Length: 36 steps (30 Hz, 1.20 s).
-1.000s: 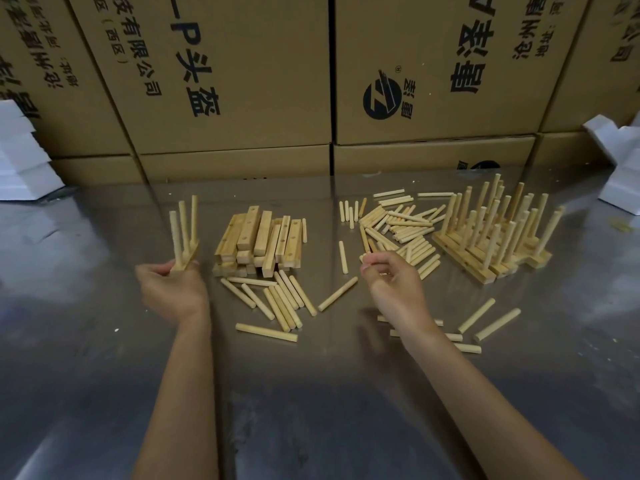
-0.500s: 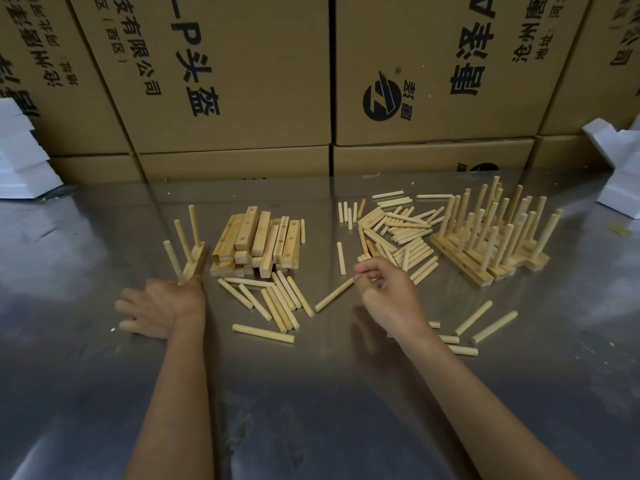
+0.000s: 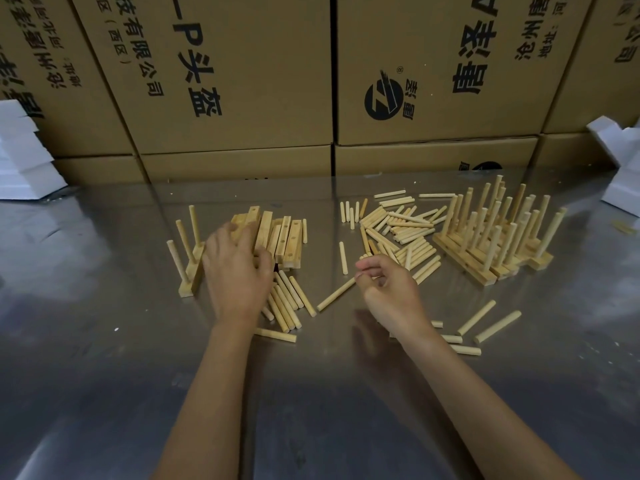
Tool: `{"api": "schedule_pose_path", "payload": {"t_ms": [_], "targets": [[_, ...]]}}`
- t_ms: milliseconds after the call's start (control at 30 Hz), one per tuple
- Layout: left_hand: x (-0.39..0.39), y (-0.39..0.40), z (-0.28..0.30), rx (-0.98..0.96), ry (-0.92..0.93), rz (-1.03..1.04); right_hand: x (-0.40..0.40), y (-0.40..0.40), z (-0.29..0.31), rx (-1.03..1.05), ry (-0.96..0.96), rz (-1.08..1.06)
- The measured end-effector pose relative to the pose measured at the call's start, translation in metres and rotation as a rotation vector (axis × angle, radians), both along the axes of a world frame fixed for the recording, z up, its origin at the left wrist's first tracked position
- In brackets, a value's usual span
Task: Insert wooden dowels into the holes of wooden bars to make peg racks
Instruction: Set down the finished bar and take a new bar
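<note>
At far left a finished peg rack stands on the metal table. Just right of it our left hand reaches onto the stack of drilled bars, fingers loosely spread on top; no bar gripped yet. We judge a fresh rack is starting: next, lift one bar. Our right hand hovers, fingers curled; whether it pinches a dowel we cannot tell. Beyond lie loose dowels and finished racks. Closed cartons behind hide their contents.
</note>
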<state>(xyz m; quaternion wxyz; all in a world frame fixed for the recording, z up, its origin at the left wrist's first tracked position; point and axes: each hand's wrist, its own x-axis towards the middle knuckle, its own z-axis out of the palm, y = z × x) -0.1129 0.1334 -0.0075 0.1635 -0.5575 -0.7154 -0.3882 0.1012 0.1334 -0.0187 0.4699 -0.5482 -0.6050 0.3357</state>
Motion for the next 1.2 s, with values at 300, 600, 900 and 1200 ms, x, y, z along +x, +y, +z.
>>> {"api": "schedule_pose_path", "payload": {"t_ms": [300, 600, 900, 1200], "targets": [[-0.005, 0.008, -0.010, -0.131, 0.020, 0.092, 0.000, -0.001, 0.002, -0.001, 0.005, 0.014], [0.006, -0.002, 0.004, 0.024, -0.130, -0.011, 0.001, -0.004, 0.007, -0.014, 0.021, 0.024], [0.050, -0.016, 0.026, 0.253, -0.468, -0.390, 0.002, -0.008, 0.017, -0.220, 0.374, 0.048], [0.080, -0.027, 0.029, -0.378, -0.988, -0.973, 0.033, 0.000, 0.031, -0.302, 0.743, 0.027]]}}
